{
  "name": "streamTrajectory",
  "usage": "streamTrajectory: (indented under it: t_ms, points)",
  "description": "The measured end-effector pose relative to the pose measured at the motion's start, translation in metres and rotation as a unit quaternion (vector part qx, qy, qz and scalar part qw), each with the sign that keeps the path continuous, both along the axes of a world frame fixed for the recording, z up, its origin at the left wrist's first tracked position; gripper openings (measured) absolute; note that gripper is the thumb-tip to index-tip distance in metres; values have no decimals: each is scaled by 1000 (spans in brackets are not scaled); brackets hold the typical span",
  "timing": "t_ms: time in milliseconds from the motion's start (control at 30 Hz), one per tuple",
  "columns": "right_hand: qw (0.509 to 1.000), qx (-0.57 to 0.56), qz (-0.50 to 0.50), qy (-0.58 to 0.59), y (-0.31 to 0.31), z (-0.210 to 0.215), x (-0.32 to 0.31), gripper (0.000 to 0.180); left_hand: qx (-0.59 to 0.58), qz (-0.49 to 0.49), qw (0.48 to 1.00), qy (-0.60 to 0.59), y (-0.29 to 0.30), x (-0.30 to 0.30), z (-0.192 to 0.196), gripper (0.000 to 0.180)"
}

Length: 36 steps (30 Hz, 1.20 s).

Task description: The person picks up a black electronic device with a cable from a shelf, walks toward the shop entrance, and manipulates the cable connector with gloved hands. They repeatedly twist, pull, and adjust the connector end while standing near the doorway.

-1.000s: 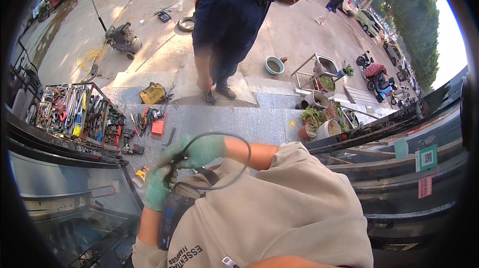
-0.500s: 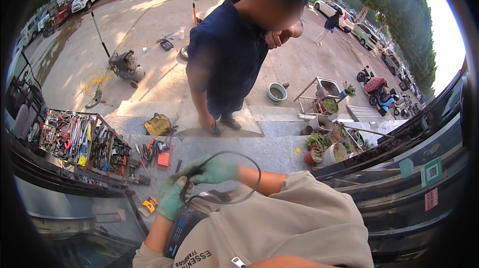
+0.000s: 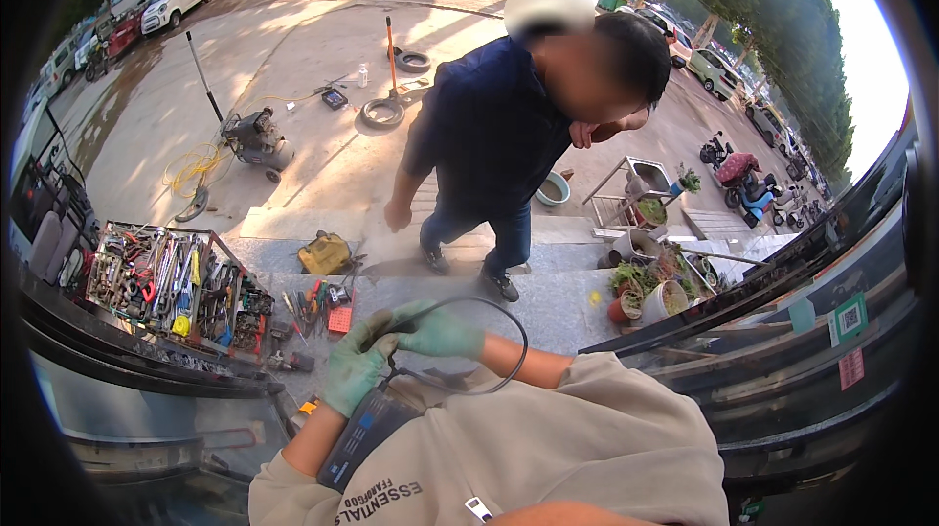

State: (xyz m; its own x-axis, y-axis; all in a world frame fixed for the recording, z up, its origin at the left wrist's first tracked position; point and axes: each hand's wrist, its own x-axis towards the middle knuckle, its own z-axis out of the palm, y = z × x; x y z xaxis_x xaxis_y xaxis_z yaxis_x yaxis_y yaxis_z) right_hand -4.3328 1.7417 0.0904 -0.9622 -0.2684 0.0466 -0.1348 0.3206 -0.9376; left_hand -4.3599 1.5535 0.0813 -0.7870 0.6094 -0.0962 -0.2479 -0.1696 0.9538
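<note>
Both of my hands wear green gloves smudged with dark dirt. My left hand (image 3: 352, 372) and my right hand (image 3: 437, 332) meet in front of my body, fingers closed on a black cable (image 3: 523, 342). The cable arcs out to the right of my hands and loops back toward a dark box (image 3: 369, 433) with blue markings. That box rests against my beige sweatshirt (image 3: 548, 428), beside my left forearm. Exactly where the fingers pinch the cable is partly hidden by the gloves.
A person (image 3: 509, 144) in dark blue stands on the step ahead. Left are a toolbox (image 3: 176, 286), loose hand tools (image 3: 311, 303), a yellow bag (image 3: 326, 254) and an air compressor (image 3: 256, 142). Potted plants (image 3: 646, 296) stand right, near a glass door (image 3: 782, 350).
The other person has stepped to the right and closer, uncovering tyres behind. My hands have shifted slightly to the right in view, still holding the cable.
</note>
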Motion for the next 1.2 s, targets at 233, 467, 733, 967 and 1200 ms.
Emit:
streamTrajectory:
  t_ms: [233, 467, 733, 967, 1200]
  points:
    - [984, 171, 17, -45, -39, 26, -3, 34, -92, -15, 994, 56, -27, -11, 13, 33]
    - [980, -55, -76, -176, -39, 17, -11, 25, -6, -9, 1000, -13, -46, -10, 7, 36]
    - [963, -155, -104, -193, -41, 12, -11, 24, -50, -126, 989, -57, -67, -7, 24, 41]
    - [960, -238, -35, -141, -47, 13, -2, 24, -65, -87, 994, -8, -77, 7, 31, 32]
    - [968, -157, -36, -190, -47, 28, 12, 21, -80, 69, 994, -37, -78, 21, 24, 28]
